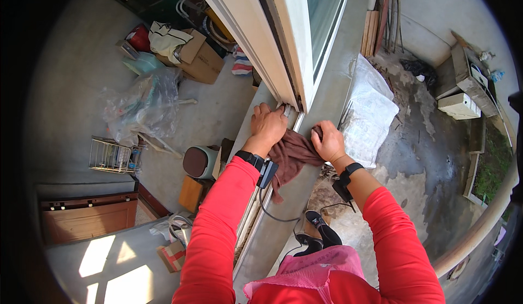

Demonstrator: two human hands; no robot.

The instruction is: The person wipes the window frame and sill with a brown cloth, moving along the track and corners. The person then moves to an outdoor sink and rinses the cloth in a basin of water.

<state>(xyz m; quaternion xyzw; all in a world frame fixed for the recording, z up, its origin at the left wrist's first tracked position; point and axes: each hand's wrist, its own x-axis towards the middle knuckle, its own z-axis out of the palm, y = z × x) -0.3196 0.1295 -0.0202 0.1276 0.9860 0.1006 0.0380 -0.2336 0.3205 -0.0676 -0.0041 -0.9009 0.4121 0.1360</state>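
A brown cloth (pixel 292 153) lies bunched across the window sill and its sliding track (pixel 300 120). My right hand (pixel 329 140) grips a bunched end of it, at the outer side of the sill. My left hand (pixel 267 124) rests at the track by the foot of the white window frame (pixel 269 42); its fingertips are bent down out of sight, and the cloth comes out beside the palm. Whether the left fingers hold cloth cannot be seen. The window's glass pane (pixel 327 14) stands just beyond both hands.
Outside the sill lies a white woven sack (pixel 367 116), with wooden poles (pixel 369 32) against the wall. Indoors are a cardboard box (pixel 202 61), clear plastic sheeting (pixel 143 100), a wire basket (pixel 110 155) and a round-topped stool (pixel 200 162). Black cables hang from the wrist-worn devices.
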